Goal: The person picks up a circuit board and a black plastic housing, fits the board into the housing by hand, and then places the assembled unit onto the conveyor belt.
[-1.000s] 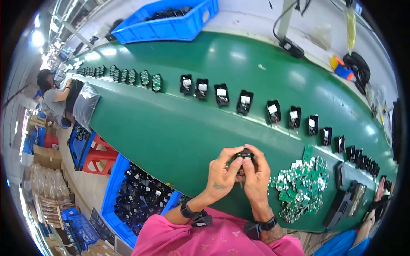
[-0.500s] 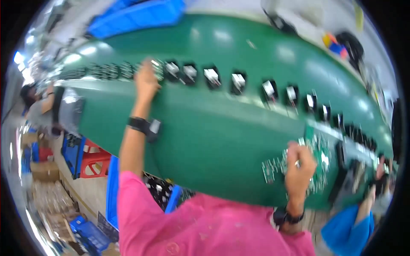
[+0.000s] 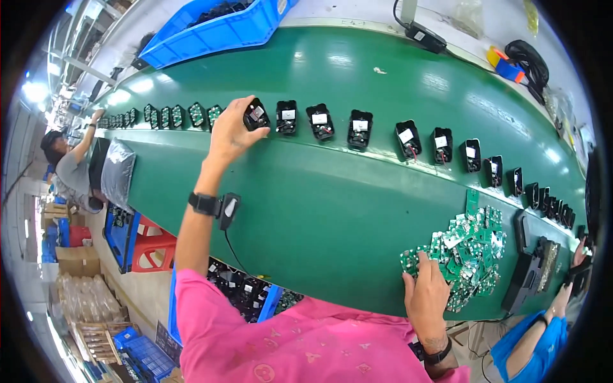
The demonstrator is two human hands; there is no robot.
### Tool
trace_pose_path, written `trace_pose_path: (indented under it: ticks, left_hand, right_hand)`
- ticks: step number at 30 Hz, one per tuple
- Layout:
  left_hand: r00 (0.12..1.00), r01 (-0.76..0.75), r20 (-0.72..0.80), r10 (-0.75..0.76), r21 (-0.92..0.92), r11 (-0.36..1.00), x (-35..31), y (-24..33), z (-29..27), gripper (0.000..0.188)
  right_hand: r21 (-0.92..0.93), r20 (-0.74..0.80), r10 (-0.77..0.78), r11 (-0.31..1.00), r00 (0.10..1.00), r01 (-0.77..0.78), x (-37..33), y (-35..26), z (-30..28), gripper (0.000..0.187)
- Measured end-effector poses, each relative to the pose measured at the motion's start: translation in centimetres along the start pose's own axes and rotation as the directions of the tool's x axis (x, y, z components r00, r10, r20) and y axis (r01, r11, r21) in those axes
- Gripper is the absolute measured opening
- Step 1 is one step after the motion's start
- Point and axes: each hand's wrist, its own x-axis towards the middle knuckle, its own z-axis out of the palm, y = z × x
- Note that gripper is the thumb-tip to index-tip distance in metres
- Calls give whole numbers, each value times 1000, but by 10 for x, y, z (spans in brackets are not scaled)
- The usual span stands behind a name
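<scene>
My left hand (image 3: 229, 135) reaches across the green work surface and grips a small black plastic housing (image 3: 256, 116) between thumb and fingers. A part with a reddish-grey top shows inside that housing. To its right runs a row of similar open black housings (image 3: 286, 119), most with a white label inside. On the left, several housings (image 3: 197, 115) have green boards in them. My right hand (image 3: 426, 295) rests at the near-left edge of a heap of small green circuit boards (image 3: 469, 249). Its fingertips touch boards, with thumb and fingers apart.
A blue bin (image 3: 214, 33) of black parts stands at the far left. Black tools (image 3: 525, 268) lie right of the heap. A cable hangs from a device on my left wrist (image 3: 228, 209). Co-workers sit at the far left (image 3: 70, 163) and right (image 3: 530, 348).
My left hand has moved slightly right, from beside the board-filled housings to the black housing it grips. My right hand has come nearer me and left, its curled fingers now stretched onto the boards.
</scene>
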Motion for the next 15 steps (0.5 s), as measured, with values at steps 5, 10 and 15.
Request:
trace_pose_path:
  ticks: [5, 10, 15]
  left_hand:
    - [960, 277, 240, -142, -880, 385, -97, 72, -20, 70]
    - [844, 471, 521, -130, -835, -284, -168, 158, 14, 71]
    - [855, 458, 503, -124, -846, -273, -185, 202, 34, 39]
  right_hand:
    - [178, 252, -148, 978, 956, 104, 8, -12, -15, 50]
    - [325, 257, -203, 939, 945, 114, 19, 8, -2, 31]
    - [663, 418, 4, 682, 908, -309, 28, 20, -4, 25]
